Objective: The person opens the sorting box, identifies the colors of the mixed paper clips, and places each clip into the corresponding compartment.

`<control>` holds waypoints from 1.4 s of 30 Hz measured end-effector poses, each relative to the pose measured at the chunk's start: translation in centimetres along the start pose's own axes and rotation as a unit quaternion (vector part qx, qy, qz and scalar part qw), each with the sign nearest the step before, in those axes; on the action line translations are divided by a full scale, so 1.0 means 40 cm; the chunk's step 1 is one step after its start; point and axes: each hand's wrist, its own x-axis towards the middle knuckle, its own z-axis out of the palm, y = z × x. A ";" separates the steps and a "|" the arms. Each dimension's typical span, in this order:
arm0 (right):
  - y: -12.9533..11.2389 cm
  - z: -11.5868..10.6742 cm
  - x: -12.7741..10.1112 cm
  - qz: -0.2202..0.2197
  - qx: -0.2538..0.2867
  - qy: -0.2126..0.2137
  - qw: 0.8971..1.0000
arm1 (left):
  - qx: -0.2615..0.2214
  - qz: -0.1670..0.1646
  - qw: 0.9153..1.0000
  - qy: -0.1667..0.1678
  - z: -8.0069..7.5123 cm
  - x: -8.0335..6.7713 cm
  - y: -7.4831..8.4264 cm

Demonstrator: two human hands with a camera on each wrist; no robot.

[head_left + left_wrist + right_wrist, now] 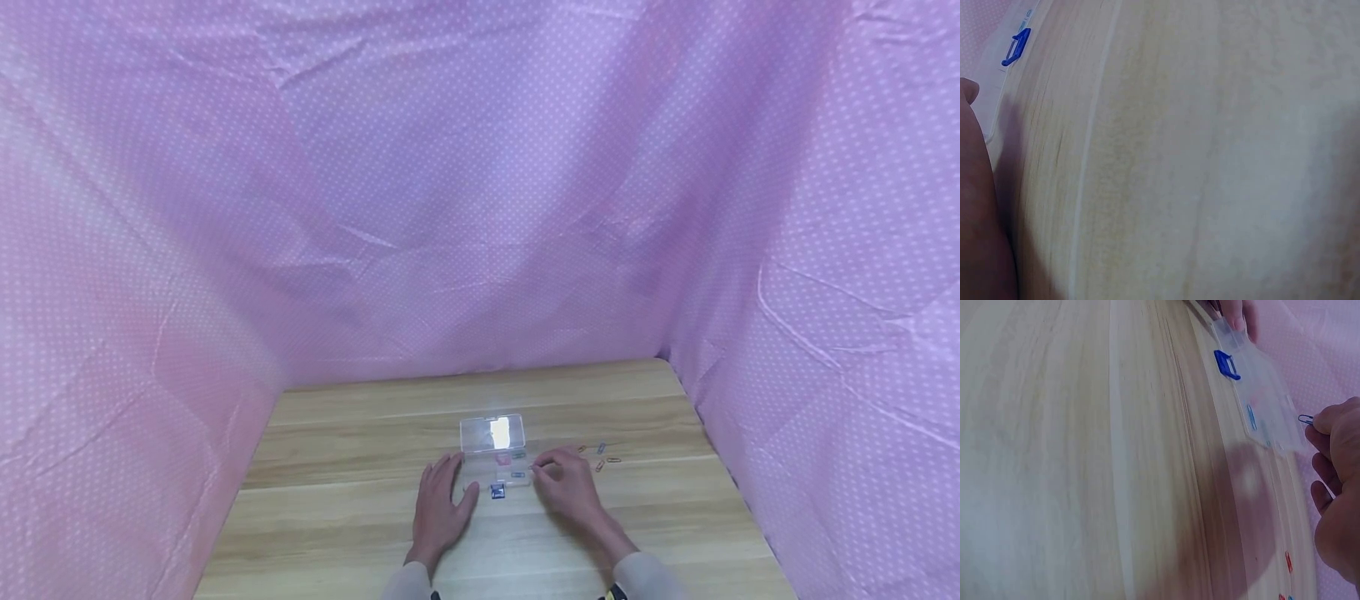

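A clear plastic box lies on the table with its transparent lid folded back, away from the person. A blue latch sits on its front edge. Inside, toward the right end, are a blue paper clip, a greenish one and something pink. My left hand rests at the box's left end, fingers extended along the side and thumb near the front edge. Beside the right end, my right hand pinches a blue paper clip between thumb and forefinger, raised above the table.
Several loose paper clips, among them a blue one and a red one, are scattered right of the right hand. The wood-grain table is bordered at the back and sides by pink dotted cloth.
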 end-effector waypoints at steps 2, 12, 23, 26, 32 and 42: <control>-0.007 0.009 0.002 -0.007 0.002 -0.002 1.000 | -0.001 0.001 1.000 0.002 0.000 0.000 0.000; -0.034 0.048 0.007 -0.008 0.008 -0.030 0.999 | 0.000 0.002 1.000 0.002 0.003 -0.001 -0.005; -0.046 0.071 0.015 -0.020 -0.003 -0.032 0.999 | 0.000 0.009 1.000 0.006 0.004 -0.001 -0.004; -0.044 0.075 0.018 -0.044 -0.010 -0.023 0.999 | 0.002 0.009 1.000 0.007 0.005 -0.001 -0.003; -0.043 0.082 0.017 -0.042 -0.009 -0.030 0.999 | 0.003 0.009 1.000 0.009 0.004 -0.002 -0.003; -0.041 0.089 0.016 -0.056 -0.008 -0.039 0.998 | 0.003 0.009 1.000 0.012 0.001 -0.004 0.002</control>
